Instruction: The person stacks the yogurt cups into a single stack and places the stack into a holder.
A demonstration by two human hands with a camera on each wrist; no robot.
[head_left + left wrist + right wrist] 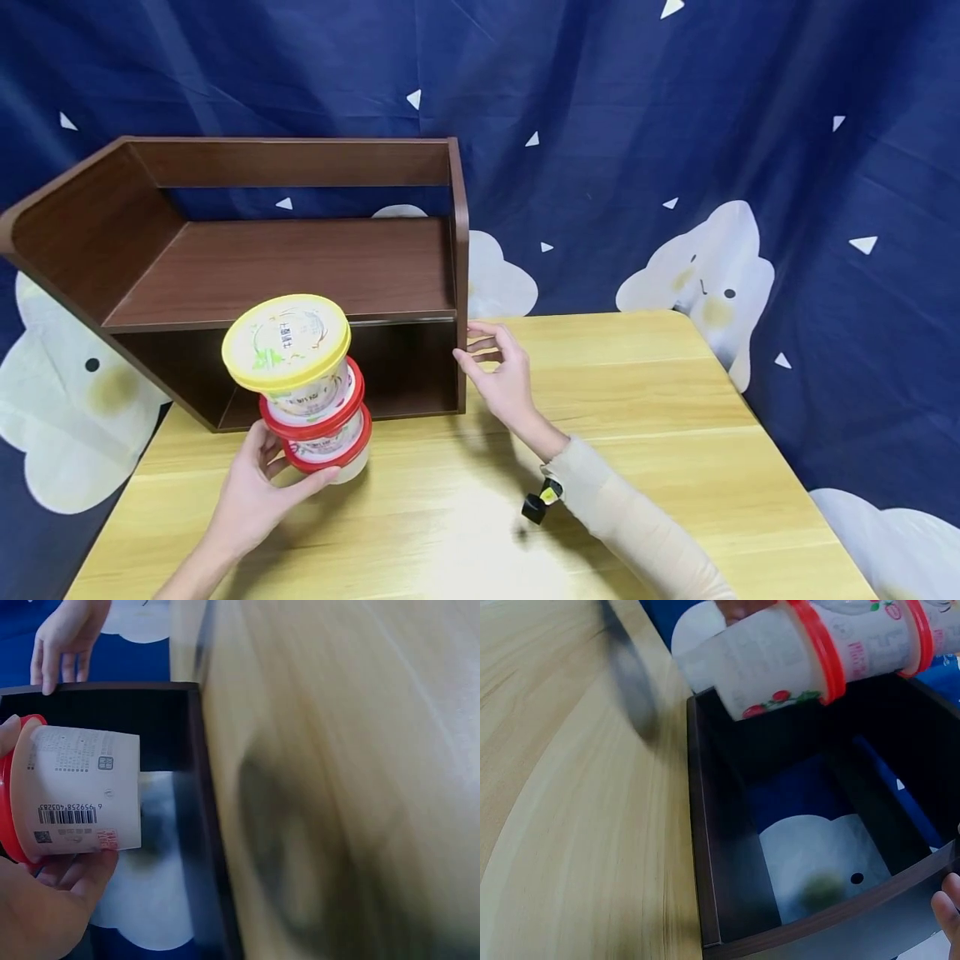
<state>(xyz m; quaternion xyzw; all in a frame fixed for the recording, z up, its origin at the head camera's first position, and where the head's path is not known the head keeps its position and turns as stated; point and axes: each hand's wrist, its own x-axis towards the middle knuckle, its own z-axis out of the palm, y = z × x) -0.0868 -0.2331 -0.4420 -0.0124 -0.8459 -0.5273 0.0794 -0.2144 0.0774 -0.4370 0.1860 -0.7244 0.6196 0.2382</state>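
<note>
My left hand (251, 492) grips the lowest of three stacked white tubs, thumb along its near side just under the red lid (337, 454). Above it sits another tub with a red lid (315, 423); a tub with a yellow lid (288, 342) tops the leaning stack. In the left wrist view the bottom tub (86, 787) shows a barcode. The stack is in front of the lower compartment of a dark brown shelf (300, 267). My right hand (510, 379) touches the shelf's right side panel (461, 333), thumb at its front edge, other fingers on the outer side.
The shelf stands at the back left of a light wooden table (637, 417). A blue curtain (600, 125) with white cloud and star prints hangs behind. A small black device with a yellow part (542, 500) is strapped at my right wrist.
</note>
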